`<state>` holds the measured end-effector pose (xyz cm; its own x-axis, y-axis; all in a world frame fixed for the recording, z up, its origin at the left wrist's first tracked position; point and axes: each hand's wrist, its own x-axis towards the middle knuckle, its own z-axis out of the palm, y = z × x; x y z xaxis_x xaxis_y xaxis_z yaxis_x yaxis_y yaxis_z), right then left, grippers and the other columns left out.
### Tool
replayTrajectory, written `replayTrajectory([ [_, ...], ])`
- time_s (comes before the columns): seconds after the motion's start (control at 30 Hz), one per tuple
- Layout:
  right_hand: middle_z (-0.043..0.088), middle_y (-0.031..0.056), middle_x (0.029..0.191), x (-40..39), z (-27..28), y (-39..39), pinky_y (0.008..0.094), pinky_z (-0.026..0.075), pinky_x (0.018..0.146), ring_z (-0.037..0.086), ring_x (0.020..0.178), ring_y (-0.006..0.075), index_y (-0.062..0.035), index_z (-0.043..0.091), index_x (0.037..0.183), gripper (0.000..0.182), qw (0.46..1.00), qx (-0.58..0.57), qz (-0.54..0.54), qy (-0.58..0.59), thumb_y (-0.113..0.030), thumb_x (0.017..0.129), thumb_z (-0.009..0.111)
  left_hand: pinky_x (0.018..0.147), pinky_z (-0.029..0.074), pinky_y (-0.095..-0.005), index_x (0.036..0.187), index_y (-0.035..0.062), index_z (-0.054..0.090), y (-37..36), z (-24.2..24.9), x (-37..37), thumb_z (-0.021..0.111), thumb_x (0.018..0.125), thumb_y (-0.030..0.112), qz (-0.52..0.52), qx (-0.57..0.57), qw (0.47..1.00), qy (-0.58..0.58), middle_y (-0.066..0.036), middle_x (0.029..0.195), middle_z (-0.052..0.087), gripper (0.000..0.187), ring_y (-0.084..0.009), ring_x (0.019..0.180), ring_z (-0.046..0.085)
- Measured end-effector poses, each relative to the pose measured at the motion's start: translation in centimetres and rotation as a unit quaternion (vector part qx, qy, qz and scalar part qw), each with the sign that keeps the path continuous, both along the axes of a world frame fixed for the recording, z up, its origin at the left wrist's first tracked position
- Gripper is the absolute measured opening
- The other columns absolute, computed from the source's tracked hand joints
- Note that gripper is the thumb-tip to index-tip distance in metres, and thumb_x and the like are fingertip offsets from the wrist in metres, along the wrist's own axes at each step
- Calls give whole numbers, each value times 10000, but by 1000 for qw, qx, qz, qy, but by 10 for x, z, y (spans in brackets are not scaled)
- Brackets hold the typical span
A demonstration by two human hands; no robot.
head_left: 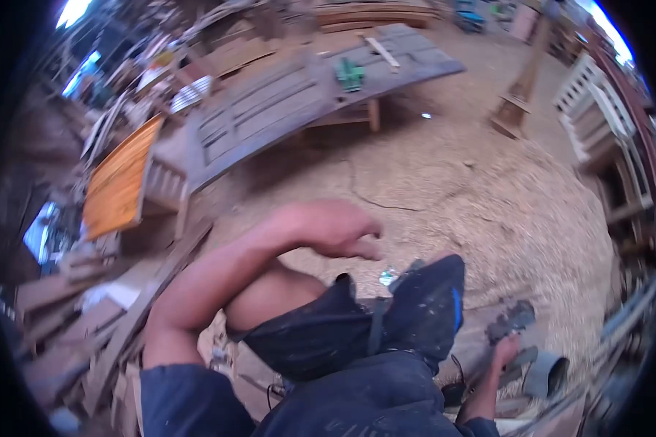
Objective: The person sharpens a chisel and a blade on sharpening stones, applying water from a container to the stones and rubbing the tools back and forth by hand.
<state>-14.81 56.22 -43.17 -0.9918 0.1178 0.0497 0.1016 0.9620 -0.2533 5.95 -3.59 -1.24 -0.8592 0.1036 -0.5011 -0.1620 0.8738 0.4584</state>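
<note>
My left hand (339, 229) is held out in front of my bent knee, above the shavings-covered floor. Its fingers are curved, with a gap between thumb and fingertips, and nothing shows in them. Low on the right, my right hand (508, 348) reaches down with its fingers closed at a dark grey, lumpy thing (516, 320), whose kind I cannot make out. Beside that hand lies a grey, open-ended cylinder (545, 373). A small shiny item (388, 277), too small to name, shows between my knees.
A large panelled wooden door (262, 120) lies on supports ahead, bearing a green tool (350, 75) and a light wood strip (380, 53). An orange-brown wooden panel (122, 178) leans at left. Stacked boards (135, 328) flank me. A thin cord (386, 206) crosses the floor. A wooden post (521, 95) stands at right.
</note>
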Motion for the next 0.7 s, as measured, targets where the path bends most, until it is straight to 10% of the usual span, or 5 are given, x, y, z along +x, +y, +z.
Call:
replayTrajectory([
  [0.7,658,294,1168,-34,4,10,578,481,916,615,1074,496,16,656,1179,509,999,11,-31,-26,-396,1062,380,905,505,-514,1264,9,628,4,6,-6,565,970,555,14,-4,1000,-3,-252,1118,692,623,-435,1074,648],
])
